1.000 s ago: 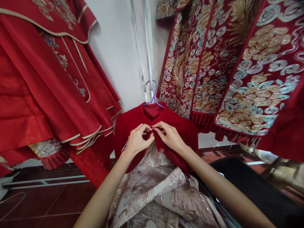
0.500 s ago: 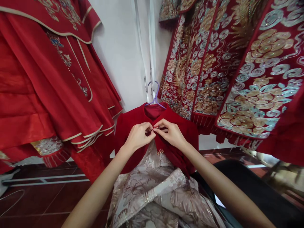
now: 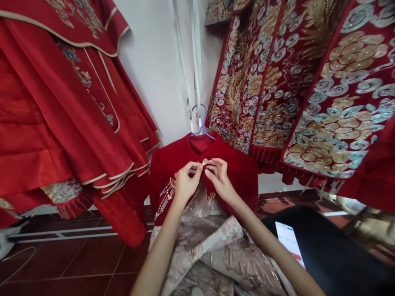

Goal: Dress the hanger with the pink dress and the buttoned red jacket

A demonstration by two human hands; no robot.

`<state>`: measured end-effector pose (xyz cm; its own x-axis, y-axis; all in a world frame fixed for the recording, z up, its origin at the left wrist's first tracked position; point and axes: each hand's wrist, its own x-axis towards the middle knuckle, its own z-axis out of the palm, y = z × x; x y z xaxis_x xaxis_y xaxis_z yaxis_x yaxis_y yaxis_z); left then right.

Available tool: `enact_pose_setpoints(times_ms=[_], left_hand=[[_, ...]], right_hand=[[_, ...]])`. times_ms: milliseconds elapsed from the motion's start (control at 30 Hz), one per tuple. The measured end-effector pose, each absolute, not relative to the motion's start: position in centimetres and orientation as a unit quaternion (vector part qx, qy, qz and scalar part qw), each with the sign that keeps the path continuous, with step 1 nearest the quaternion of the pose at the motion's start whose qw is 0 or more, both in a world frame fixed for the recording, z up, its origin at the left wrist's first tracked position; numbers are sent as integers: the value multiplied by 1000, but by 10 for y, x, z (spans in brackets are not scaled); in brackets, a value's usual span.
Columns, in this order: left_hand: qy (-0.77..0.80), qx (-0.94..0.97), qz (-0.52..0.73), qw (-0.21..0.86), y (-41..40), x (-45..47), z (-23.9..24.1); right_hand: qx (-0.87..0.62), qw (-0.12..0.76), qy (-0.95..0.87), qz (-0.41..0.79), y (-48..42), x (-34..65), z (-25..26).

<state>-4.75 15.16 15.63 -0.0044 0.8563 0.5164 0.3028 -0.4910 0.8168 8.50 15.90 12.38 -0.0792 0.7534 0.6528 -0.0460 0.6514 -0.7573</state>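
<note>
A short red jacket (image 3: 239, 170) with a stand collar hangs on a purple hanger (image 3: 203, 128) over a pale floral dress (image 3: 212, 242). At its front, just below the collar, is a small beaded flower button (image 3: 205, 162). My left hand (image 3: 187, 183) pinches the button's left side between thumb and fingers. On the other side, my right hand (image 3: 221, 179) has its thumb and fingers apart, with the fingertips close to the button. A second beaded fastener (image 3: 211, 195) shows lower on the front edge. Beaded tassels (image 3: 166, 195) hang beside my left wrist.
Red garments (image 3: 77, 107) hang at the left, embroidered red and gold ones (image 3: 333, 111) at the right. White rack poles (image 3: 197, 61) rise behind the hanger. A phone (image 3: 290, 242) lies on a black seat (image 3: 327, 246) at lower right. Dark red tiles (image 3: 89, 255) cover the floor.
The beaded button now shows between my hands. My right fingers have spread, and my left forearm has swung inward, uncovering the tassels. More of the phone shows.
</note>
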Motion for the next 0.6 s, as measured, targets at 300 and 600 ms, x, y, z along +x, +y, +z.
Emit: enact_pose_setpoints(times_ms=[300,600], left_hand=[[309,440,635,555,139,-35,91],[372,417,652,513,149,-35,77]], right_hand=[[-408,621,-651,154,136,108,32],[-322,555,-719,268,92,97,95]])
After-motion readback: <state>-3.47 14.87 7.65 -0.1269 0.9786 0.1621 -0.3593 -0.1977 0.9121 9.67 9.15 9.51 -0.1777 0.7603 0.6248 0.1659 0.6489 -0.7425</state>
